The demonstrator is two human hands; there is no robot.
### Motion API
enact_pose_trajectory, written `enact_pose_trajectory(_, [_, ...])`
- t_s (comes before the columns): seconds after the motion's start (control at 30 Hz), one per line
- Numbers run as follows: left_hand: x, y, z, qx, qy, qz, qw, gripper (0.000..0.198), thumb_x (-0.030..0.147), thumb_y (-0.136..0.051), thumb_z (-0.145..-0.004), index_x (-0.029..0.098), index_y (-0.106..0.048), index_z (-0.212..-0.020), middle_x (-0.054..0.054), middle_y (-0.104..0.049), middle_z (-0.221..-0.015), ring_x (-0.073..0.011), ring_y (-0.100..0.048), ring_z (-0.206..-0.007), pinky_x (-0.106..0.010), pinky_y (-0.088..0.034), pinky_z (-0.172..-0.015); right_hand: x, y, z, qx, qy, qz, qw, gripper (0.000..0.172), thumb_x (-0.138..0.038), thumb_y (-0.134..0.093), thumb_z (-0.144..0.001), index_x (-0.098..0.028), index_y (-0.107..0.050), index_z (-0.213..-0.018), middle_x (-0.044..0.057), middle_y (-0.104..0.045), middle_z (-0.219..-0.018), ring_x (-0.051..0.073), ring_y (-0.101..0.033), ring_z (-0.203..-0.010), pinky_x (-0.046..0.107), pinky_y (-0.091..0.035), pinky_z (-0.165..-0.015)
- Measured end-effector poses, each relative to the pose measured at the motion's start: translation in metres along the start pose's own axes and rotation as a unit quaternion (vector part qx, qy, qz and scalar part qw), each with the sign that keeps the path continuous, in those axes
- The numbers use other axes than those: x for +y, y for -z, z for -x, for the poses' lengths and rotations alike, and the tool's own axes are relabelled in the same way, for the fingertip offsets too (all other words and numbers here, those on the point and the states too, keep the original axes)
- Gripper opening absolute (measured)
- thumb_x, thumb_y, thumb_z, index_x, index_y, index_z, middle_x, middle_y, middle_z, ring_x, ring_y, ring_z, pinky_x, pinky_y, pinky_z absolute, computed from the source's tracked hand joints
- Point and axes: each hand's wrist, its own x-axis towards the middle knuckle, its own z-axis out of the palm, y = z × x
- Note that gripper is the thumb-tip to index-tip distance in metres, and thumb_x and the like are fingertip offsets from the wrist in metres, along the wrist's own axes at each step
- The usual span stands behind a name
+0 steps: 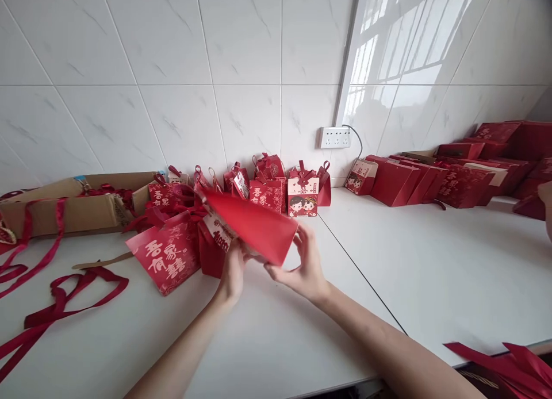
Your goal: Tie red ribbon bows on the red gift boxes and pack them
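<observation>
Red glossy-card box [259,218] tilts above the white tabletop [267,347], centre; my right hand [307,267] pinches its right end, my left hand [233,272] touches its underside, grip hidden. I judge far-centre ribbon-topped boxes [303,198] complete, far-right apparently ribbonless boxes [393,183] outstanding.

It was a small packing workshop by the look of it, though a room at home could not be ruled out! Glossy, grey-veined wall tiles [172,37] rose behind, a barred window's reflection [405,42] flashing across them, a socket strip [335,138] fixed low down. And along the white tabletop [409,261], red gift boxes [394,183] stood massed, with ribbons [43,317] and a cardboard box [77,218] crowding the left!
</observation>
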Motion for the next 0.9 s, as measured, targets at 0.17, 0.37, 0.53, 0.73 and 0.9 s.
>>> enact_pose_trajectory(0.17, [0.001, 0.006, -0.005, -0.043, -0.039, -0.015, 0.998, 0.071, 0.078, -0.043, -0.068, 0.018, -0.062, -0.099, -0.011, -0.071, -0.091, -0.0295, -0.064, -0.093, -0.036, -0.049, -0.071, -0.027, -0.004, -0.013, 0.165, -0.396, -0.37, 0.824, 0.043, -0.046, -0.062, -0.081, -0.015, -0.052, -0.109, 0.009, -0.064, -0.099, 0.02, -0.066, -0.09, 0.037, -0.056, -0.088])
enact_pose_trajectory(0.37, [-0.001, 0.004, -0.005, -0.041, -0.024, -0.113, 0.992, 0.055, 0.065, -0.042, -0.077, 0.015, -0.064, -0.083, -0.009, -0.069, -0.071, -0.0225, -0.064, -0.066, -0.033, -0.046, -0.061, -0.064, 0.02, 0.005, 0.274, -0.509, -0.551, 0.602, 0.051, -0.05, -0.055, -0.086, -0.007, -0.052, -0.113, 0.017, -0.061, -0.112, 0.02, -0.063, -0.112, 0.026, -0.056, -0.091])
enact_pose_trajectory(0.53, [-0.004, 0.001, -0.005, -0.059, -0.015, -0.189, 0.98, 0.04, 0.054, -0.051, -0.075, 0.016, -0.064, -0.078, -0.007, -0.067, -0.069, -0.0211, -0.063, -0.062, -0.033, -0.049, -0.06, -0.088, 0.032, 0.036, 0.177, -0.428, -0.49, 0.738, 0.042, -0.054, -0.058, -0.083, -0.016, -0.062, -0.101, 0.011, -0.066, -0.112, 0.024, -0.048, -0.13, 0.044, -0.03, -0.115])
enact_pose_trajectory(0.73, [-0.001, -0.002, -0.005, -0.083, -0.006, -0.226, 0.971, 0.028, 0.043, -0.054, -0.075, 0.016, -0.062, -0.076, -0.002, -0.065, -0.069, -0.0176, -0.06, -0.062, -0.03, -0.047, -0.062, -0.115, 0.044, 0.057, 0.185, -0.431, -0.434, 0.769, 0.046, -0.055, -0.051, -0.085, -0.014, -0.063, -0.1, 0.012, -0.067, -0.109, 0.024, -0.052, -0.126, 0.039, -0.026, -0.118])
enact_pose_trajectory(0.9, [0.0, -0.005, -0.002, -0.086, 0.027, -0.273, 0.958, 0.023, 0.036, -0.052, -0.078, 0.015, -0.061, -0.078, 0.004, -0.062, -0.069, -0.0127, -0.058, -0.064, -0.029, -0.047, -0.07, -0.149, 0.077, 0.075, 0.304, -0.43, -0.316, 0.789, 0.047, -0.054, -0.05, -0.083, -0.012, -0.06, -0.102, 0.013, -0.069, -0.103, 0.026, -0.063, -0.112, 0.042, -0.037, -0.112])
